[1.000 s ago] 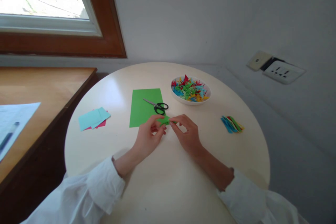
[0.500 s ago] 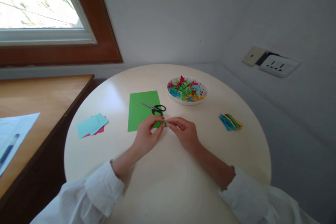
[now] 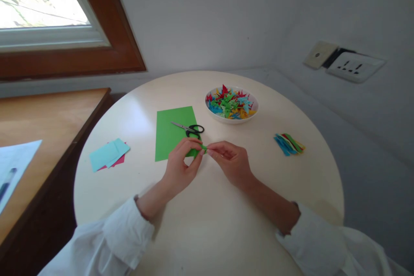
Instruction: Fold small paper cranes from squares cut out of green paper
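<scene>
Just below the frame's centre, the left hand (image 3: 181, 162) and right hand (image 3: 233, 163) pinch a small green paper piece (image 3: 204, 148), its shape mostly hidden by fingers. The left hand covers the green sheet's (image 3: 168, 133) lower-right corner; the left edge cuts off a pen (image 3: 8, 182).

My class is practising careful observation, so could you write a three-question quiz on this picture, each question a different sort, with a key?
1. True or false: the scissors lie partly over the green sheet.

2. Seen from the wearer's side, where does the white bowl stand?
A) Left of the green sheet
B) Right of the green sheet
C) On the green sheet

3. Fill in the colour: the left hand and right hand pinch a small ____ paper piece at their fingertips.

Key: 1 true; 2 B; 3 green.
</scene>
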`<state>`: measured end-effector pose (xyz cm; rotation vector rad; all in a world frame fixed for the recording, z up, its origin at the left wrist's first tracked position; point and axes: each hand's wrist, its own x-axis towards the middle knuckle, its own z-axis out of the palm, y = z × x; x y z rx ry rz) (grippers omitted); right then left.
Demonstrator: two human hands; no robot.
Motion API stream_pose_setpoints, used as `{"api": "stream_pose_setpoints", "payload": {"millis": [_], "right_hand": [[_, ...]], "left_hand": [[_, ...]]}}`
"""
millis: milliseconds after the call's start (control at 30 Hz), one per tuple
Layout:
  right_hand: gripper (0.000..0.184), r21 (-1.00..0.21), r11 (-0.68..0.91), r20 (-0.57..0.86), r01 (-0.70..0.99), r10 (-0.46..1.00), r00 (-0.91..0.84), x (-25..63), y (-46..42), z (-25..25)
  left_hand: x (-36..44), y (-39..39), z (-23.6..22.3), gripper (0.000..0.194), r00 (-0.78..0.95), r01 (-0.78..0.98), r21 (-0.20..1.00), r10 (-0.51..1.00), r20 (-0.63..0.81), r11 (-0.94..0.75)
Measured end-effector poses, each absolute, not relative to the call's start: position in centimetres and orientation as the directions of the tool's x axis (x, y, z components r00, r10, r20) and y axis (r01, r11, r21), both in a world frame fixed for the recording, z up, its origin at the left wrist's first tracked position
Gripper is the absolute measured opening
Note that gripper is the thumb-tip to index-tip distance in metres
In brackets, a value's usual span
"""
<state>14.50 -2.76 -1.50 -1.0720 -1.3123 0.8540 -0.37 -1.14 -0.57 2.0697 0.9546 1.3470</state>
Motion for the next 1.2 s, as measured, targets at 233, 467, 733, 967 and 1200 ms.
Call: {"api": "stream_pose_setpoints", "payload": {"millis": [233, 467, 733, 967, 1200], "right_hand": [[0.005, -0.947, 0.315, 0.320, 0.071, 0.943, 0.087, 14.2, -2.9, -1.6], [0.007, -0.918, 0.351, 0.365, 0.183, 0.930, 0.047, 14.5, -3.0, -2.0], [0.007, -0.905, 0.364, 0.378, 0.221, 0.925, 0.027, 14.5, -3.3, -1.8], [0.007, -0.957, 0.282, 0.287, 0.060, 0.955, 0.077, 14.0, -3.4, -0.9], [0.009, -0.971, 0.240, 0.237, -0.020, 0.965, 0.110, 13.7, -3.5, -0.6]], "left_hand": [[-0.3, -1.4, -0.2, 0.006, 0.292, 0.320, 0.734, 0.799, 0.525, -0.599], [-0.5, -1.3, -0.1, 0.006, 0.354, 0.286, 0.821, 0.851, 0.388, -0.494], [-0.5, -1.0, -0.2, 0.009, 0.276, 0.228, 0.858, 0.876, 0.396, -0.460], [-0.4, -1.3, -0.1, 0.005, 0.246, 0.195, 0.873, 0.884, 0.399, -0.448], [-0.4, -1.6, 0.0, 0.007, 0.262, 0.216, 0.863, 0.879, 0.399, -0.457]]}}
